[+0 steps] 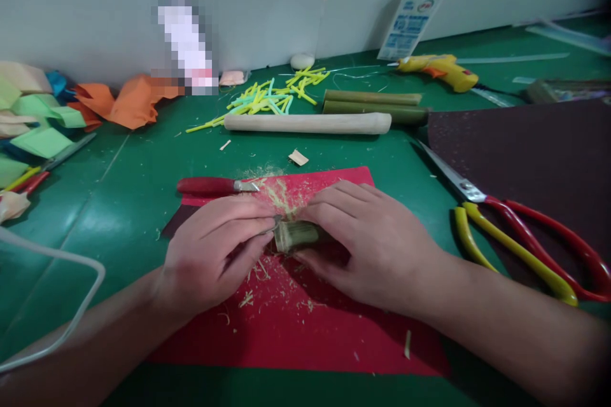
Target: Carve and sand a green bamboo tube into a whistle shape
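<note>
My right hand (370, 238) is wrapped round a short green bamboo piece (303, 235), whose pale cut end points left. The fingers and thumb of my left hand (217, 248) pinch a small dark grey piece (276, 224) against that end; its kind is mostly hidden by the fingertips. Both hands are just above a red sheet (296, 346) strewn with pale bamboo shavings (245, 299) and dust. Just beyond my left hand, a knife with a red handle (207, 186) lies with its short blade pointing right.
Behind the sheet lie a peeled pale stick (308, 123), green bamboo lengths (375, 108) and yellow-green straw pieces (260, 100). At right are red-handled scissors (470, 189), a yellow-handled tool (520, 257), a dark sheet (529, 165) and a yellow glue gun (442, 70). Colored paper (128, 102) and a white cable (98, 267) occupy the left.
</note>
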A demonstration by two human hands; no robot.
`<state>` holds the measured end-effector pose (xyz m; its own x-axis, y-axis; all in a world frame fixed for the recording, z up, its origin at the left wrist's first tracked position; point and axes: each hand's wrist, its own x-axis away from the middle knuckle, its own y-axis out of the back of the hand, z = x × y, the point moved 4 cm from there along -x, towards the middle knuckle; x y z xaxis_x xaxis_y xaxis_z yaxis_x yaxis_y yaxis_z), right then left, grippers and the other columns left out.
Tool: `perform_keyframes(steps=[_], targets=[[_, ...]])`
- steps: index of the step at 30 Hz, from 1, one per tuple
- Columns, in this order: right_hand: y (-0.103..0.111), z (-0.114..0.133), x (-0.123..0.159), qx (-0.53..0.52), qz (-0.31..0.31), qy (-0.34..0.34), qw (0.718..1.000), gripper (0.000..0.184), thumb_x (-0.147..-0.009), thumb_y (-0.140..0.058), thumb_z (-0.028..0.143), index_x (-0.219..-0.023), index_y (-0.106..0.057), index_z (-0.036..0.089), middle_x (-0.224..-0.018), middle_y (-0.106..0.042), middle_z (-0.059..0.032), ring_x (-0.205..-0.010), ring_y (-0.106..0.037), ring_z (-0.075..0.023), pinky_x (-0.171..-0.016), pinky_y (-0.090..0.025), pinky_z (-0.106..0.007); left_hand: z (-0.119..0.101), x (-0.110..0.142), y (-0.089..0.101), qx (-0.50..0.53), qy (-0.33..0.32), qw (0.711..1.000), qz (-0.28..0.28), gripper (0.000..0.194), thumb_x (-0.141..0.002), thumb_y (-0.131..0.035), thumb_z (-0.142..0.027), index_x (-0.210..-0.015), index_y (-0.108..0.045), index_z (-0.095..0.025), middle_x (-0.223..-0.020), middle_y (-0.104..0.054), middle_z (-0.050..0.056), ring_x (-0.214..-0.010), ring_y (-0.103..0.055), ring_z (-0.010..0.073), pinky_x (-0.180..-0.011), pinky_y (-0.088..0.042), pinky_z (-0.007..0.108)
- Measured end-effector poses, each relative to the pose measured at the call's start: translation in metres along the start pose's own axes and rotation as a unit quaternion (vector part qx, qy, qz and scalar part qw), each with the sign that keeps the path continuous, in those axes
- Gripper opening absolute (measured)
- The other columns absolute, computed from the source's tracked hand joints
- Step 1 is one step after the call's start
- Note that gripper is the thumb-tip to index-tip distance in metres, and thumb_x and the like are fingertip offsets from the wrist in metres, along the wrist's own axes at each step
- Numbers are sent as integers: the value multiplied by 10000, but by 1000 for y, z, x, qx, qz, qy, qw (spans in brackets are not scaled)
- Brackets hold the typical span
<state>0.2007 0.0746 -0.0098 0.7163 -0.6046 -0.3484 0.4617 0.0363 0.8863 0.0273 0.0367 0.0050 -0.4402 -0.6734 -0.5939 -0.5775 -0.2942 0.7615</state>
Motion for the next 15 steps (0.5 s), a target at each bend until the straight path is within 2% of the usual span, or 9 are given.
perform_keyframes(steps=[7, 15], targets=[[7, -3, 4, 33, -22, 9, 999, 267, -828, -615, 354, -960, -670, 129, -919, -698, -87, -887, -618, -264, -750, -461, -390, 1, 2, 0, -2, -12, 1000, 13, 110, -840, -644, -95, -931, -705, -101, -965, -739, 87, -964, -690, 181, -931, -542, 299], [9, -9, 6, 40, 9, -2, 999, 277, -829, -615, 386, -988, -645, 162, -947, -682, -67, -898, -597, -252, -763, -443, -378, 3, 5, -2, 15, -15, 1000, 13, 126, -834, -655, -84, -952, -700, -92, -977, -733, 84, -962, -676, 172, -915, -544, 309]])
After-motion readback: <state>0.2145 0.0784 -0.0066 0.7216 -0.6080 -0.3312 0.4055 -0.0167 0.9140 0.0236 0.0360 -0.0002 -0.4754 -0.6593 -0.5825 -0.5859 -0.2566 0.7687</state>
